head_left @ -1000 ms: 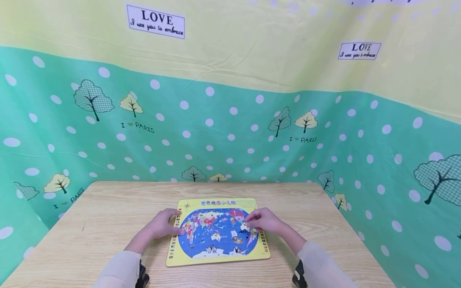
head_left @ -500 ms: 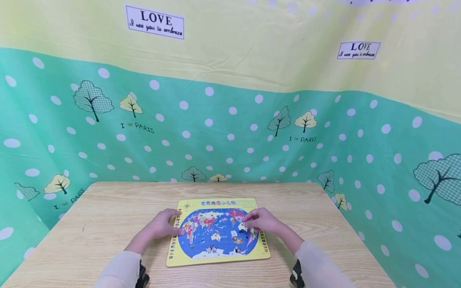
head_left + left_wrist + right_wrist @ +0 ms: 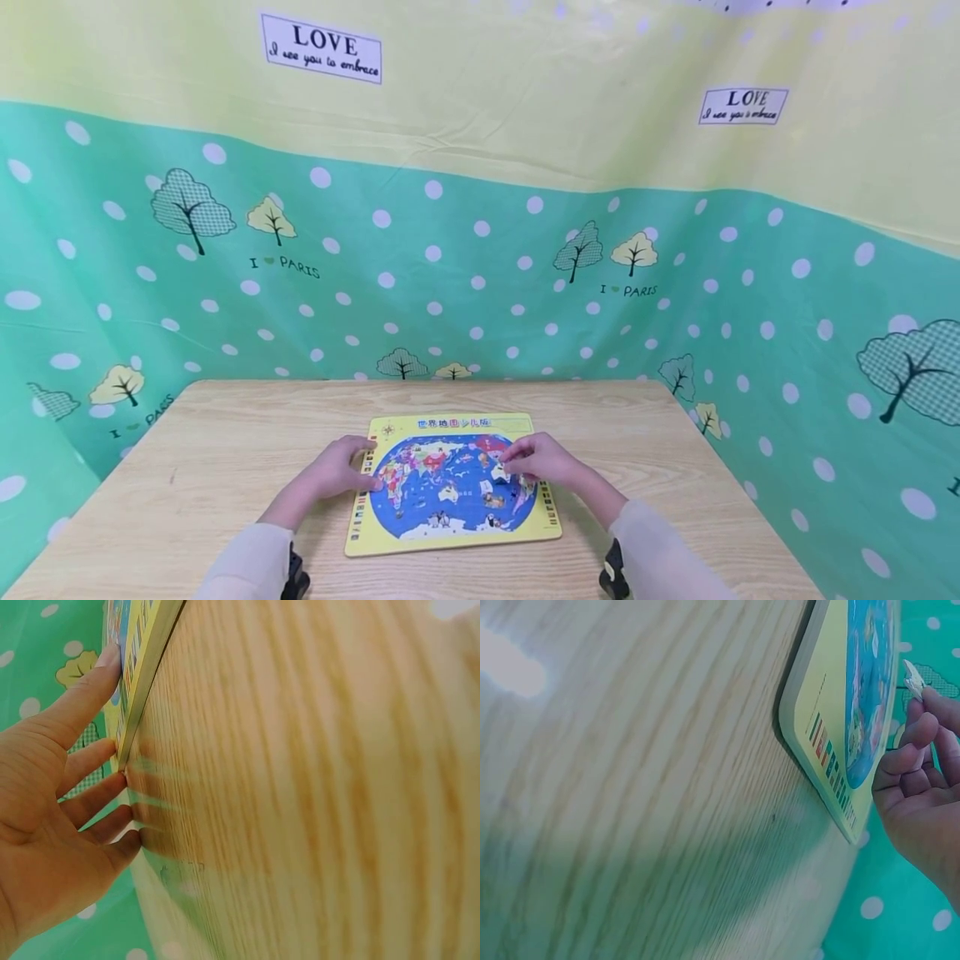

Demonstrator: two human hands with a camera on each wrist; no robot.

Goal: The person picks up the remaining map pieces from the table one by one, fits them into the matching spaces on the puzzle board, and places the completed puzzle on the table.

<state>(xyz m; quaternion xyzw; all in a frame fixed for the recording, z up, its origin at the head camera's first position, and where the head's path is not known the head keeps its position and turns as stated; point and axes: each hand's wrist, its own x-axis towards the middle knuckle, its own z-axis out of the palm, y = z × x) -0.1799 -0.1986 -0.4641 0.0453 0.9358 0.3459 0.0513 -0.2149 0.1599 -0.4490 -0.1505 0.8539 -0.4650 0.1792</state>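
A yellow-bordered world-map jigsaw puzzle board (image 3: 397, 544) lies flat on the table, its blue map covered with coloured lands and animals. My left hand (image 3: 341, 469) rests at its left edge. In the left wrist view, the thumb (image 3: 94, 684) lies on the board's border, with the other fingers spread beside the edge and on the tabletop. Over the right part of the map, my right hand (image 3: 546, 460) pinches a small pale puzzle piece (image 3: 913, 681) between thumb and forefinger. The right wrist view has that piece tilted up above the board, other fingers curled below.
The wooden table (image 3: 255, 417) extends around the board on every side. Behind and to the right hangs a green and yellow curtain (image 3: 465, 275) with white dots and printed trees. Dark wrist cameras (image 3: 296, 575) sit at both sleeves.
My right hand has shifted slightly left over the map with the puzzle piece in its fingertips. The left hand and the board stay where they were.
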